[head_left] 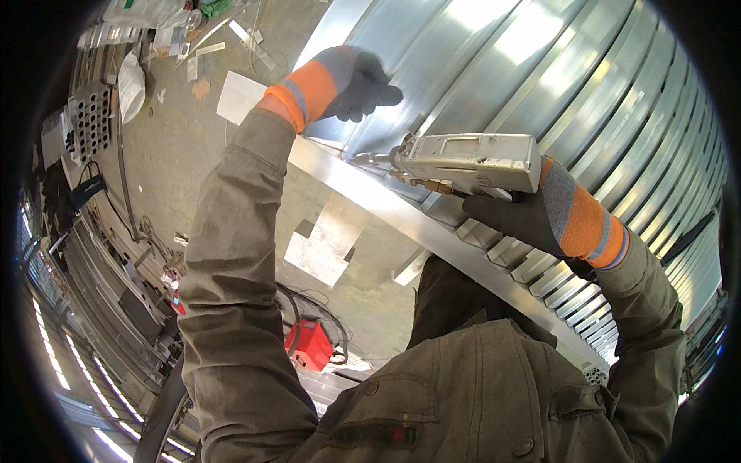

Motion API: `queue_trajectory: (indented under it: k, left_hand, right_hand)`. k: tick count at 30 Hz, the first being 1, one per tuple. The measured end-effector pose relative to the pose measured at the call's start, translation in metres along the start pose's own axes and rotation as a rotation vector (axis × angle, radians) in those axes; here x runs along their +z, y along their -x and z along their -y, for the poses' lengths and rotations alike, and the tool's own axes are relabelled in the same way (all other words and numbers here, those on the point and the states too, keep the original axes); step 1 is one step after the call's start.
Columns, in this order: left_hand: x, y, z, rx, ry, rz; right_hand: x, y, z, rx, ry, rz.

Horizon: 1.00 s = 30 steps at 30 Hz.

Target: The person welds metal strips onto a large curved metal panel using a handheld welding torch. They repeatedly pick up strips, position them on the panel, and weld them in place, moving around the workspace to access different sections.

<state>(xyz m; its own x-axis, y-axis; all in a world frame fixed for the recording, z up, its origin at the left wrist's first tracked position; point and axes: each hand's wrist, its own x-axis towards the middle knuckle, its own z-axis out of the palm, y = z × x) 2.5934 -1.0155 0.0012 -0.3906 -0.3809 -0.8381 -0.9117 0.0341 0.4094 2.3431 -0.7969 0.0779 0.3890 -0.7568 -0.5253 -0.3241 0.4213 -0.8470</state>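
Observation:
My right hand [525,220], in a black, grey and orange glove, is wrapped round the rear of a silver, boxy hand-held power tool [467,158]. A narrow tip [369,159] projects from its front, close to where the ribbed metal panel [494,69] meets a long flat metal edge bar [386,202]. Below the body sits a brass-coloured fitting [437,187]. Over the panel's near left part, my left hand [359,89] wears a matching glove. Its fingers are curled in; whatever they may hold is hidden. The tool's exact kind is unclear.
Metal offcuts [251,45] and pale sheets [241,96] lie on the floor [166,147] at left. A red box [310,345] with dark cables [328,316] stands below the panel. A perforated metal piece [91,122] and long stock [116,285] lie along the far left.

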Motion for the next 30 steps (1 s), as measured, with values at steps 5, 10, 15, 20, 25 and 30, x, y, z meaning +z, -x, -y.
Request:
queue_trajectory:
  k: [5, 10, 15, 20, 25, 30]
  left_hand:
    - [0.001, 0.001, -0.001, -0.008, 0.012, -0.009]
    - [-0.001, 0.005, -0.004, -0.004, 0.01, 0.004]
    - [-0.003, 0.006, -0.009, -0.038, -0.063, 0.037]
    - [-0.002, 0.007, -0.005, -0.011, -0.016, 0.02]
    - [-0.001, 0.001, -0.003, -0.023, -0.001, 0.003]
    - [0.0, -0.004, 0.0, -0.041, -0.014, -0.007]
  right_hand:
    - [0.003, -0.004, -0.004, -0.013, -0.019, 0.006]
    - [0.003, -0.008, -0.001, 0.018, 0.031, 0.011]
    - [0.002, -0.008, 0.008, 0.105, 0.0, 0.041]
    - [0.001, -0.008, 0.015, 0.175, 0.026, 0.053]
    - [0.002, -0.008, 0.017, 0.14, 0.029, 0.051]
    - [0.002, -0.01, 0.017, 0.145, 0.039, 0.056]
